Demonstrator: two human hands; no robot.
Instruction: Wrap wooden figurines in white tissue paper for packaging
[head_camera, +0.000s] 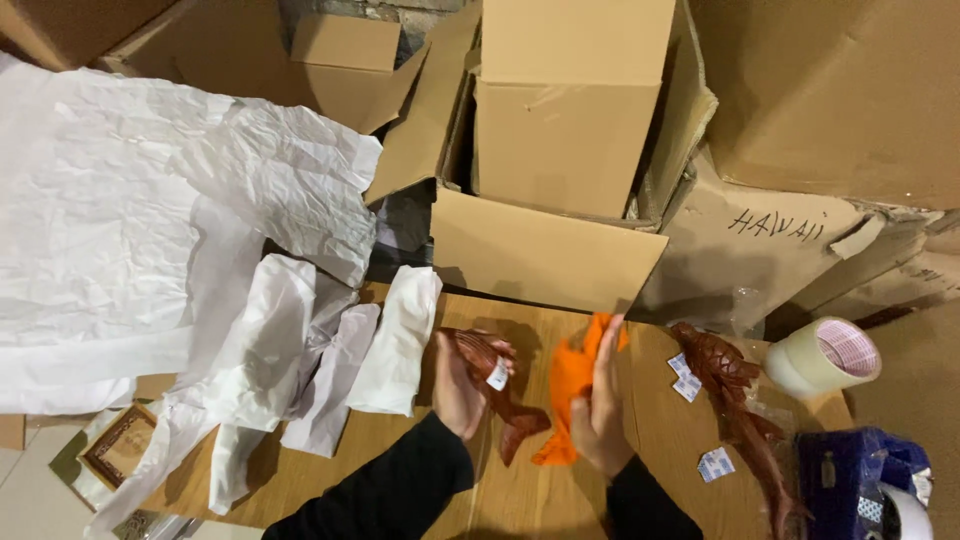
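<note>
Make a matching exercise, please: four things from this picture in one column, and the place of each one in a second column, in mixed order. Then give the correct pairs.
Things:
1. small carved wooden fish
2. orange cloth
3. roll of tape
4. second carved wooden fish

Places:
A. lying on the wooden table, right of both hands
B. in the left hand
C. at the table's right end, beside the cardboard boxes
D. in the right hand

Pairs: 1-B, 2-D, 3-C, 4-A
</note>
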